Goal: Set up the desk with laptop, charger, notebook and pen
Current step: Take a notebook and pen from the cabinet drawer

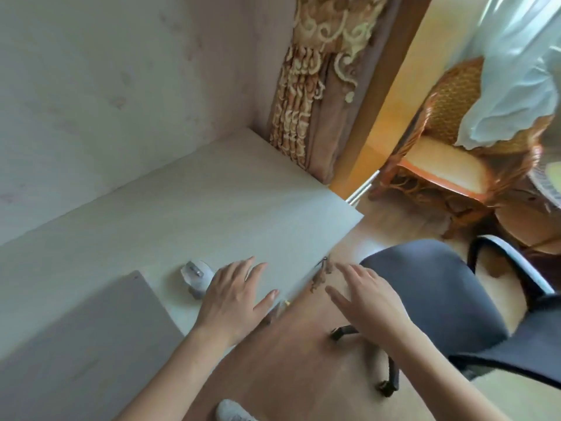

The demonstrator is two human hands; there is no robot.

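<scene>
Laptop-grey flat slab [91, 323], likely the closed laptop, lies on the pale wood-grain desk [212, 208] at seven o'clock, with a white computer mouse [196, 275] just beside it at its one o'clock. Left hand [233, 299] hovers spread and empty over the desk edge; right hand [368, 302], fingers splayed, holds nothing above the brown floor near the dark grey office chair [425, 287].

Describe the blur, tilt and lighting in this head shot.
Head view: the frame is strongly tilted and bent by the wide lens; the desk edge runs diagonally; the left hand, right hand and mouse look soft; daylight brightens the curtain at the upper right.
</scene>
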